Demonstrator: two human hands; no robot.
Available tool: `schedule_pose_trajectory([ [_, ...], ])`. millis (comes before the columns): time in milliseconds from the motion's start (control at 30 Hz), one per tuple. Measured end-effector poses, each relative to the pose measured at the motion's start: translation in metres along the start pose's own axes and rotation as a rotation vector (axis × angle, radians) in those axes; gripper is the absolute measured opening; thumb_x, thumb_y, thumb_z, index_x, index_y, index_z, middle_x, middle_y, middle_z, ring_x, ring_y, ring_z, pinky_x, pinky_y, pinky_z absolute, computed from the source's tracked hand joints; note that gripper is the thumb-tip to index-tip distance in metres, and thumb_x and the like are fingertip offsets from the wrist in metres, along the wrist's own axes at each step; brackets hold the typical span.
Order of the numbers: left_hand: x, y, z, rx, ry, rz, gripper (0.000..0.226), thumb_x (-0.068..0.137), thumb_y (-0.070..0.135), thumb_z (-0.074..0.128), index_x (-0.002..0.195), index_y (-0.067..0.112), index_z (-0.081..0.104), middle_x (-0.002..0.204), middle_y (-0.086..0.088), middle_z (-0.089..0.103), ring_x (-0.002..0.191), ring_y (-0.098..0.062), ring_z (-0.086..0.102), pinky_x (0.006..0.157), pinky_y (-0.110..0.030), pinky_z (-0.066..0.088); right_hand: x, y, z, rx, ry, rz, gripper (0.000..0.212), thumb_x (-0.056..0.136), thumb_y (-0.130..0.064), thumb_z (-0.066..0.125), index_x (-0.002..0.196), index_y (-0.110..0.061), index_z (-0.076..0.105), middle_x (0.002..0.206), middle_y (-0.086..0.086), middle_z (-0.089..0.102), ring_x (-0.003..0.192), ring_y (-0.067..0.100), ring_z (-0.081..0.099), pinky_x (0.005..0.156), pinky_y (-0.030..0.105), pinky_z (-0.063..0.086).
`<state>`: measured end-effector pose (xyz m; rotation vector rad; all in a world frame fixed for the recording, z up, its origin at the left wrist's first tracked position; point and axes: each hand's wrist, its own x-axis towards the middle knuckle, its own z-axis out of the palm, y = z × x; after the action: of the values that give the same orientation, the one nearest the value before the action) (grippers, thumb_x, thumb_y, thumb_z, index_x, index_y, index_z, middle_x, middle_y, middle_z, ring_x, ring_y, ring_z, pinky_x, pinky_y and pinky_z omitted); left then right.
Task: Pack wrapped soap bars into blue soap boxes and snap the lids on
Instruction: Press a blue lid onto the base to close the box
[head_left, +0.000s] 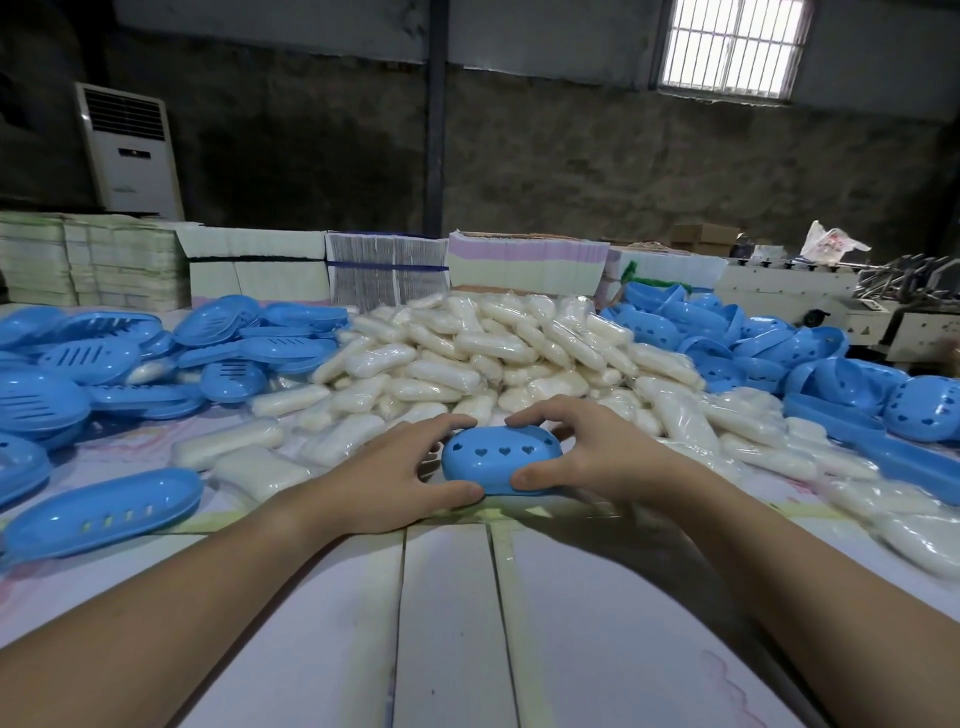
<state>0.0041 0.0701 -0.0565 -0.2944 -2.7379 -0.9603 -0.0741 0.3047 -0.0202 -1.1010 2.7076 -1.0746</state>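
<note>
Both hands clamp one oval blue plastic soap box (502, 459) at the near edge of the soap heap, low over the pale bench (452, 597). The left hand (400, 478) curls round its left end, thumb at the near rim and fingers over the far side; the right hand (587, 457) mirrors this on the right end. The step looks like snapping the lid shut. To do it well, keep the two halves lined up all round, press evenly with thumbs and fingers together, and work the squeeze along the rim so no corner stays sprung.

The box is glossy sky blue, rounded like a pebble, with a row of four heart-shaped cutouts across its top shell. Whether a white film-wrapped soap bar (228, 441) sits inside cannot be told.
</note>
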Motion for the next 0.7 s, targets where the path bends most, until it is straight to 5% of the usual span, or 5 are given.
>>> schedule_pose_trajectory([
  [300, 0.002, -0.005, -0.003, -0.057, 0.029, -0.004, 0.062, 0.078, 0.047, 0.082, 0.129, 0.050, 0.048, 0.117, 0.023, 0.060, 0.102, 0.015, 0.057, 0.080, -0.001, 0.043, -0.004, -0.004, -0.005, 0.284, -0.056, -0.012, 0.063, 0.066, -0.004, 0.084, 0.119, -0.033, 0.065, 0.119, -0.014, 0.062, 0.088, -0.002, 0.066, 0.066, 0.022, 0.057],
  [533, 0.002, -0.006, -0.005, -0.080, 0.058, -0.022, 0.062, 0.070, 0.042, 0.089, 0.119, 0.052, 0.054, 0.113, 0.022, 0.061, 0.097, 0.015, 0.057, 0.076, -0.001, 0.042, -0.004, -0.009, 0.001, 0.352, 0.020, 0.019, 0.078, 0.063, 0.006, 0.082, 0.118, -0.045, 0.060, 0.125, -0.007, 0.054, 0.085, 0.014, 0.073, 0.074, 0.034, 0.062],
  [700, 0.002, -0.008, -0.006, -0.130, 0.054, -0.027, 0.066, 0.060, 0.052, 0.089, 0.116, 0.053, 0.053, 0.110, 0.019, 0.063, 0.097, 0.004, 0.061, 0.083, -0.015, 0.049, -0.003, -0.017, 0.010, 0.415, 0.139, -0.001, 0.083, 0.059, 0.017, 0.076, 0.115, -0.042, 0.062, 0.121, -0.008, 0.053, 0.072, 0.003, 0.069, 0.061, 0.029, 0.060],
])
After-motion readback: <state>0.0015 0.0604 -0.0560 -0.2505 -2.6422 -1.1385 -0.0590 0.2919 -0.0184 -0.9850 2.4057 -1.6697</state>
